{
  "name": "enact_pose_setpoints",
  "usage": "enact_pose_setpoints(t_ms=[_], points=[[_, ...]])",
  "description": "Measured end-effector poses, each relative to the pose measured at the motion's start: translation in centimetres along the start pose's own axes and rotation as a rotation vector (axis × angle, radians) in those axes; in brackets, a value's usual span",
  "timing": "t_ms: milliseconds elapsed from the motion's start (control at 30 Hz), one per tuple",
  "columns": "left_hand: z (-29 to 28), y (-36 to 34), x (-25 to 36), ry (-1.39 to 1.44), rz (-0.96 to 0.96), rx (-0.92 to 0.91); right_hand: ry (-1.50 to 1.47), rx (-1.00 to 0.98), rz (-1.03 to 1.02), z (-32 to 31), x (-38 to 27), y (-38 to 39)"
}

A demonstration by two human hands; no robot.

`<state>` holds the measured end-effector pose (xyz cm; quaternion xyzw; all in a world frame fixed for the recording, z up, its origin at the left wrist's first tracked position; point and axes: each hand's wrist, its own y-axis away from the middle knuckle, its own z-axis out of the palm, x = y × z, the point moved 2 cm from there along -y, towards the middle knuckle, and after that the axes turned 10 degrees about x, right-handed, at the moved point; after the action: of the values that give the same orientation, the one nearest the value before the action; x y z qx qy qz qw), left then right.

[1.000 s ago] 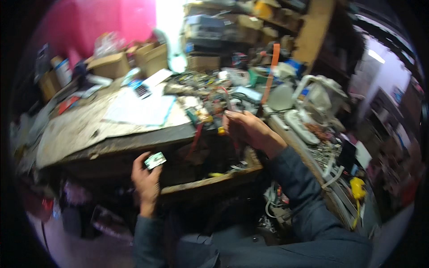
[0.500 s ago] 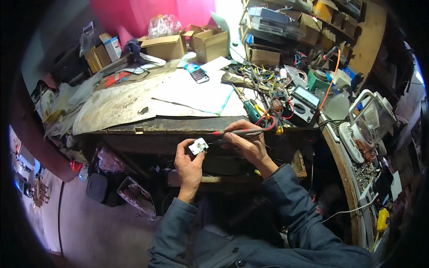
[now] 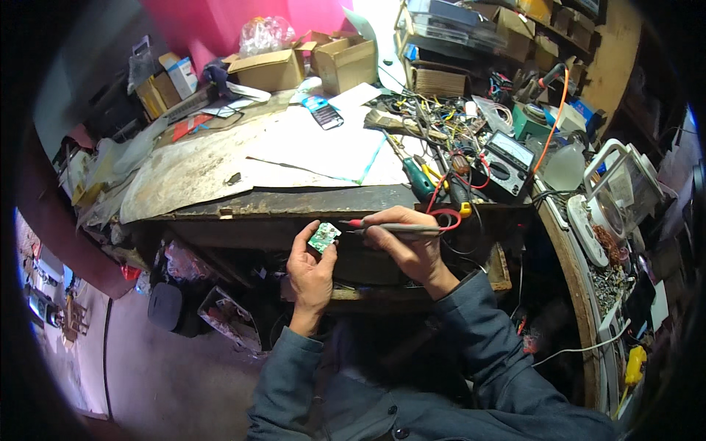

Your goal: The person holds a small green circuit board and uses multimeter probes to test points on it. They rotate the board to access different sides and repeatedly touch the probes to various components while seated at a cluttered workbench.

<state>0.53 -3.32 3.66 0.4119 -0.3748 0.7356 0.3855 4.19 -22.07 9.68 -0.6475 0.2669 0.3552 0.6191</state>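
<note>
Between the thumb and fingers of my left hand [image 3: 309, 279] is a small green circuit board [image 3: 324, 237], its face with solder marks turned up, held in front of the bench edge. My right hand [image 3: 413, 253] grips a pair of multimeter probes together; the red probe [image 3: 356, 223] points left toward the board, its tip just apart from it. The other probe, darker, is partly hidden by the fingers. A red lead loops from the hand toward an analog multimeter [image 3: 507, 163] at the right of the bench.
The workbench [image 3: 198, 175] carries paper sheets and a phone-sized blue and black package [image 3: 322, 112]. A green-handled screwdriver [image 3: 418, 178] lies near a heap of wires [image 3: 441, 121]. Cardboard boxes [image 3: 348, 65] stand behind. A cluttered side shelf curves along the right.
The circuit board has tilted, showing more of its green face. My right hand has shifted slightly, with the probe tips lower and closer to the board's right side.
</note>
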Motion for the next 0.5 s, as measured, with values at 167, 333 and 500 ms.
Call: enact_pose_setpoints(t_ms=[167,333,500], points=[[0.1,0.2,0.1,-0.007,-0.006,-0.018,0.191,-0.061,-0.214,0.1,-1.7,-0.2],[-0.2,0.0,0.5,0.082,-0.045,-0.02,0.23,-0.009,-0.359,0.7,-1.9,0.0],[-0.2,-0.3,0.8,0.173,-0.098,0.029,0.345,-0.071,-0.597,1.6,-1.8,0.5]])
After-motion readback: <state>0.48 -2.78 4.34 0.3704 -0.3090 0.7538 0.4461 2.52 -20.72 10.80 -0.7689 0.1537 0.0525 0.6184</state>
